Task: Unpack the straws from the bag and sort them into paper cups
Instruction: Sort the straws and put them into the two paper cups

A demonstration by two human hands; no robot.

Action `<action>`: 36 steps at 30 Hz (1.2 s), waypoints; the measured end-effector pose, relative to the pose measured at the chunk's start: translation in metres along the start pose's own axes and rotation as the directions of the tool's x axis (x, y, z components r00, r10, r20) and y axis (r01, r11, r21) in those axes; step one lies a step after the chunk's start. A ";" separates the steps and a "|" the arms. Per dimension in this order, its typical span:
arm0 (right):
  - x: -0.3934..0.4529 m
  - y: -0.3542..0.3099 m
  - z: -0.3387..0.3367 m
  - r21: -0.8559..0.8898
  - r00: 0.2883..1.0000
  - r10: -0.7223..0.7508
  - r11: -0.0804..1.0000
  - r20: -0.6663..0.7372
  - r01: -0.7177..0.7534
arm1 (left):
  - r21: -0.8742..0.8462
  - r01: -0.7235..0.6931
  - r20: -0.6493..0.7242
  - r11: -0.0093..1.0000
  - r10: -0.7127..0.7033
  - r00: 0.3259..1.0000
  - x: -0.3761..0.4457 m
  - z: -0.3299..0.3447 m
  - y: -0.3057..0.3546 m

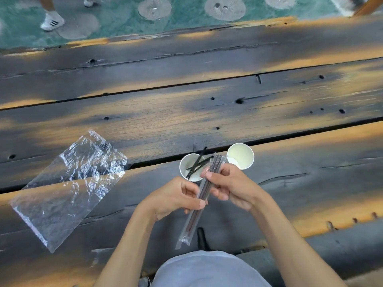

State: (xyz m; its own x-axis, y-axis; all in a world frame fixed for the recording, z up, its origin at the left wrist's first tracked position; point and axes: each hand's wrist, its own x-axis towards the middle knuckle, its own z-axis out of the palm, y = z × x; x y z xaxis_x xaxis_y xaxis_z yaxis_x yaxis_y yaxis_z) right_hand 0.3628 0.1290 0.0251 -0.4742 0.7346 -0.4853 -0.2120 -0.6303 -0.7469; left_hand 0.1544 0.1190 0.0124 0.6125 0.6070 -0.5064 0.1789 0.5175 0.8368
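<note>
A narrow clear sleeve of dark straws [193,220] runs from near my lap up to the cups. My left hand [176,197] grips its middle. Around its upper end, my right hand [226,183] pinches with thumb and fingers. Two white paper cups stand side by side just beyond my hands. The left cup [191,177] holds a few black straws [196,163] leaning across its rim. The right cup [241,155] has no straws in it. A large clear plastic bag [68,187] lies flat and crumpled to the left.
Everything rests on a dark weathered plank table [186,112] with wide gaps between the boards. Beyond its far edge is a green patterned floor, where another person's white sneaker [51,21] shows at the top left.
</note>
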 end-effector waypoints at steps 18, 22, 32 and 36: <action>-0.001 -0.008 -0.118 -0.347 0.572 -0.462 0.887 -0.677 0.306 | -0.276 -0.200 -0.681 0.940 -0.044 0.731 0.016 0.012 -0.035; 0.017 0.002 -0.122 -0.410 0.647 -0.424 0.893 -0.634 0.183 | -0.309 -0.214 -0.708 0.927 -0.074 0.703 0.011 0.016 -0.044; -0.009 -0.013 -0.114 -0.325 0.510 -0.460 0.885 -0.727 0.334 | -0.372 -0.205 -0.733 0.905 -0.150 0.664 -0.004 0.006 -0.054; -0.017 -0.017 -0.075 -0.291 0.513 -0.554 0.812 -0.655 0.506 | -0.394 -0.168 -0.771 0.903 -0.226 0.595 -0.032 -0.014 -0.077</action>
State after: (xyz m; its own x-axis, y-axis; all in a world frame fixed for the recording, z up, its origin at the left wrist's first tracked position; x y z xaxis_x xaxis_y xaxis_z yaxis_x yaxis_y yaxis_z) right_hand 0.4387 0.1460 0.0122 0.4340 0.8911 -0.1328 -0.1630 -0.0672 -0.9843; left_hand 0.1101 0.0678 -0.0390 -0.2694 0.7097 -0.6510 -0.2449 0.6033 0.7590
